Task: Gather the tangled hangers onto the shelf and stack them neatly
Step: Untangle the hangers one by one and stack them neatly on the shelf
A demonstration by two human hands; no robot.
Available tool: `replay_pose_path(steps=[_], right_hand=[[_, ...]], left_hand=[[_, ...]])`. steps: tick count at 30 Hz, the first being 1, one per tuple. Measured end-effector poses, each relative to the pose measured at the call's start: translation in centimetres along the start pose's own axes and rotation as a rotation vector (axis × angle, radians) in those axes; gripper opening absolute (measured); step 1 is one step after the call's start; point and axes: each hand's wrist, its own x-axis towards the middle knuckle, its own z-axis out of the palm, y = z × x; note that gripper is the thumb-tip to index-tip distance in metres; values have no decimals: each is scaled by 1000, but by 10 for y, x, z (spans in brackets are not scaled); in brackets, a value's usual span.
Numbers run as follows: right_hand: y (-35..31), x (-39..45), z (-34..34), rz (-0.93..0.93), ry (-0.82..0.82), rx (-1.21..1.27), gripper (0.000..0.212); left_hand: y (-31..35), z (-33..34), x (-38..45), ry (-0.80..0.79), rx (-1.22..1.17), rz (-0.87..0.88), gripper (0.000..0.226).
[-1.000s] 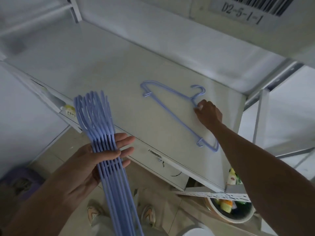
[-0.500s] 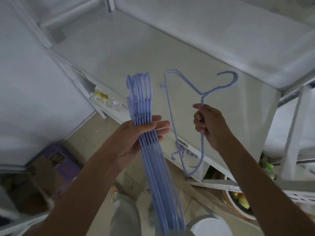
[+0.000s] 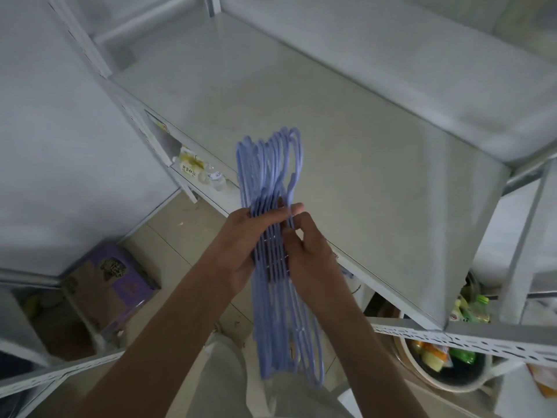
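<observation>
Here, head view only.
Hangers: a bundle of pale blue plastic hangers (image 3: 272,236) held edge-on between both hands, hooks pointing up and away, long ends hanging down toward the person's legs. The bundle is in the air in front of the shelf's near edge, not resting on it.
Left hand (image 3: 241,248): fingers curled around the left side of the bundle, gripping it at about mid-length.
Right hand (image 3: 307,254): fingers closed against the right side of the same bundle, thumb and fingertips pressing the outermost hanger into the rest.
Shelf (image 3: 346,152): a pale metal board, its surface bare, running from upper left to lower right behind the hands.
Lower shelf: small bottles (image 3: 212,178) and a yellow packet sit under the board at the left.
Floor: a purple cardboard box (image 3: 120,285) lies at lower left; a round basin (image 3: 446,378) holding coloured packets sits at lower right beneath a perforated rail.
</observation>
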Motion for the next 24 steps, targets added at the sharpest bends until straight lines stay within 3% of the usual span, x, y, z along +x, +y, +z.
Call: replay_pose_path(steps=[3,7,9,12,16,20,24], right_hand=[[1,-3,-3,-35,8,41,28],[0,-14,-8,2,5,47,33],[-1,-19,-12,96,2,53,41],[2,-25,-29,276,-197,348,51],[11,-35,-52,255,-464,573,42],[6,-19,-53,282,-562,787,24],[10,16,-44,300,-527,876,24]], left_hand=[[-5,3,-4,-4,27,39,30],[-8,12,-5,-48,-38,11,50],[-12,21,-6,-59,-46,51,40],[-11,33,-6,-21,-121,121,29],[16,42,3,-147,-159,64,37],[44,54,30,-288,-116,-67,30],[75,59,83,-379,-31,-176,20]])
